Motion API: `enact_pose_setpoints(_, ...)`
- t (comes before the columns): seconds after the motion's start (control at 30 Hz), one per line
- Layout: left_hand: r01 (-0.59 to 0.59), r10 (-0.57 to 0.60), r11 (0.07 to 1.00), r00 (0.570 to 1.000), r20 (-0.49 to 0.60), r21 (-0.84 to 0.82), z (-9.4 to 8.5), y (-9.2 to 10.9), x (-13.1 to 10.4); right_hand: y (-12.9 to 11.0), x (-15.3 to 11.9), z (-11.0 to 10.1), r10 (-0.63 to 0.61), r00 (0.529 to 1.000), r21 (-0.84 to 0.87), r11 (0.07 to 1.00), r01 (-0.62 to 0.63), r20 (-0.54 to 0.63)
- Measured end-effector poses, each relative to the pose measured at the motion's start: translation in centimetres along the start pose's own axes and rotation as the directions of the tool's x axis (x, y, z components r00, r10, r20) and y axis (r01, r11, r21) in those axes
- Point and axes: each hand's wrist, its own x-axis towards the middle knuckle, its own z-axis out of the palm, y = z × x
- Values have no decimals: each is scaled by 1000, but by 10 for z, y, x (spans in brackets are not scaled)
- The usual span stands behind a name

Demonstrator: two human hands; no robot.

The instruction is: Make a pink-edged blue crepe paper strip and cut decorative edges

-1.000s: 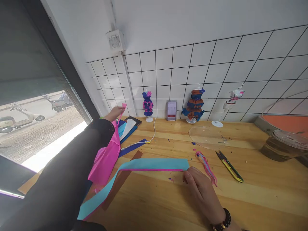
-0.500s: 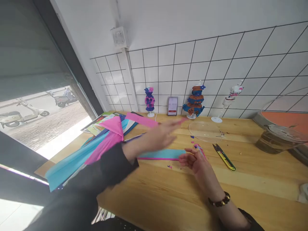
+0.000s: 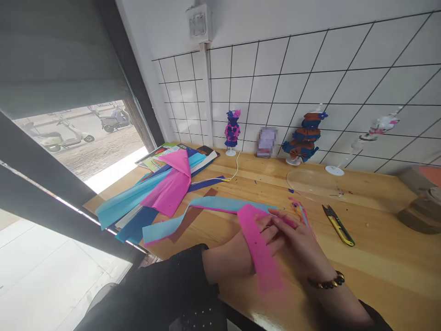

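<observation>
A long pink crepe paper strip (image 3: pixel 253 239) drapes over my left hand (image 3: pixel 268 230), its lower end hanging down blurred. The left fingers are closed around its upper part. My right hand (image 3: pixel 298 236) meets them from the right, with thumb and fingers pinched at the pink end. Behind the hands lies a light blue strip (image 3: pixel 220 202) with a pink lower edge. It runs to my right fingertips and its left end curls up off the table. Whether the right fingers also grip it is hidden.
Yellow-handled thread snips (image 3: pixel 339 225) lie right of my hands, near a clear round plate (image 3: pixel 310 184). Folded pink sheets (image 3: pixel 172 184) and blue sheets sit on the left. Small dressed figures on stands (image 3: pixel 232 131) and a phone (image 3: pixel 266 142) line the tiled wall.
My left hand has come down and right to my right hand, bringing the pink strip over it. The blue strip's left end now shows. The view has shifted left and down.
</observation>
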Motion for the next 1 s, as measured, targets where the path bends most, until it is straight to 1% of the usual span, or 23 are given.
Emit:
enact_pose_setpoints(0.07, 36, -36, 997, 999, 1, -69, 3, 1, -4, 0, 2, -3, 15, 999, -29, 999, -16, -32)
enact_pose_setpoints(0.13, 78, -82, 987, 996, -26, -141, 4, -1, -8, -2, 2, -6, 26, 999, -61, 998, -29, -43)
enact_pose_setpoints(0.2, 131, -144, 972, 988, -56, -198, 1, -6, -12, -5, 1, -9, 45, 999, -144, 989, -47, -17)
enact_pose_setpoints(0.27, 202, -222, 951, 973, -66, -235, -4, -12, -17, -8, -2, -12, 71, 996, -284, 957, -55, 46)
enact_pose_setpoints(0.33, 271, -290, 930, 956, -43, -250, -7, -20, -24, -10, -7, -15, 108, 984, -424, 905, -37, 143)
enact_pose_setpoints(0.4, 322, -333, 911, 943, 2, -259, -8, -27, -29, -11, -13, -20, 162, 954, -510, 860, -11, 252)
enact_pose_setpoints(0.47, 354, -359, 895, 933, 33, -272, -6, -31, -33, -11, -17, -25, 233, 914, -564, 825, -6, 331)
enact_pose_setpoints(0.53, 352, -358, 889, 933, 36, -294, -5, -32, -33, -12, -21, -31, 296, 889, -613, 790, -21, 350)
enact_pose_setpoints(0.63, 292, -298, 900, 954, 34, -324, -7, -28, -27, -15, -24, -37, 332, 875, -647, 762, -28, 352)
enact_pose_setpoints(0.73, 207, -187, 921, 978, 91, -331, -10, -22, -18, -18, -26, -40, 336, 860, -640, 768, -14, 385)
enact_pose_setpoints(0.83, 161, -111, 936, 979, 171, -313, -4, -18, -11, -19, -27, -42, 366, 841, -637, 770, -33, 399)
enact_pose_setpoints(0.9, 165, -110, 942, 974, 197, -292, 3, -19, -7, -19, -27, -42, 379, 837, -644, 764, -43, 394)
enact_pose_setpoints(1.0, 189, -146, 945, 974, 172, -268, 14, -29, 1, -20, -26, -42, 382, 842, -658, 752, -44, 380)
